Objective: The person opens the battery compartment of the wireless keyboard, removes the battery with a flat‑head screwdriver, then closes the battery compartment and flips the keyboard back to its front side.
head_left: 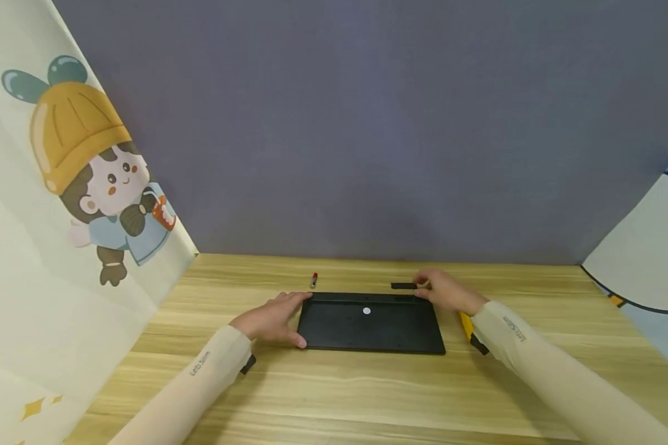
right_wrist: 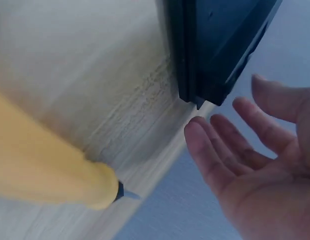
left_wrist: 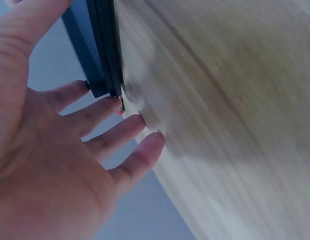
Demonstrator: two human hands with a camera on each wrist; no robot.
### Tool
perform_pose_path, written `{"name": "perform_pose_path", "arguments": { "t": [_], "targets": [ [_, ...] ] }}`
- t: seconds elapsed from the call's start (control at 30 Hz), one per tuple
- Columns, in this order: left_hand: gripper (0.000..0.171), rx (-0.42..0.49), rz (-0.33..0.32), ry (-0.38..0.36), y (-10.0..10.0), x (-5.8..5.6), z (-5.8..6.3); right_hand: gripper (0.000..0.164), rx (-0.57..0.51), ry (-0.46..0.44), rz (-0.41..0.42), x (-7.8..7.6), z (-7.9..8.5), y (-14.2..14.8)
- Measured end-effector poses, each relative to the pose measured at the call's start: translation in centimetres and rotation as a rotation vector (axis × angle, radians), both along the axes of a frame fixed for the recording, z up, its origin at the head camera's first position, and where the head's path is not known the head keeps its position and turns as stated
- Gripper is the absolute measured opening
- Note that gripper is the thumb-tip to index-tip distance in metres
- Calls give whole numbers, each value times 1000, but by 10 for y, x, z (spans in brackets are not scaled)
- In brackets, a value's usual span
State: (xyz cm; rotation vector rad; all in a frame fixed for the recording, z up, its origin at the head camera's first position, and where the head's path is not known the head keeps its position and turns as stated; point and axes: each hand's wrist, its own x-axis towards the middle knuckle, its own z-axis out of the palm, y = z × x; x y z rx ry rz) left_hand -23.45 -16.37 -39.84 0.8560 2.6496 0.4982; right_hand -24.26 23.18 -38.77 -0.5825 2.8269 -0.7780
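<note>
A black keyboard (head_left: 367, 327), by its look lying underside up, rests on the table with a white round sticker (head_left: 367, 311) on it. My left hand (head_left: 275, 321) spans its left end, thumb at the near corner and fingers at the far one. In the left wrist view those fingers (left_wrist: 115, 135) are spread and fairly straight. Beyond the far right corner, my right hand (head_left: 442, 290) is at the right end of a small black strip (head_left: 403, 285). The right wrist view shows its fingers (right_wrist: 210, 155) loosely bent, with nothing visible between them.
A red and dark battery (head_left: 314, 280) lies behind the keyboard's far left corner. Beneath the right wrist lies a yellow-handled tool (right_wrist: 55, 165) with a thin metal tip. A grey partition (head_left: 389, 136) rises at the table's (head_left: 356, 395) back edge.
</note>
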Motion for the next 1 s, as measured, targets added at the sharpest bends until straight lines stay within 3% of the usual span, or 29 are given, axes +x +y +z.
{"name": "perform_pose_path", "arguments": {
  "t": [0.27,0.47,0.7,1.0],
  "targets": [
    [104,-13,48,-42,5,0,1,30,64,-4,52,-39,-6,-2],
    [104,-17,68,-57,7,-2,3,6,98,21,-30,-55,-10,-9],
    [104,-25,73,-57,8,0,4,11,5,146,29,-48,-3,-6],
    [104,-41,75,-70,6,0,2,10,-48,69,127,-33,12,-1]
  ]
}}
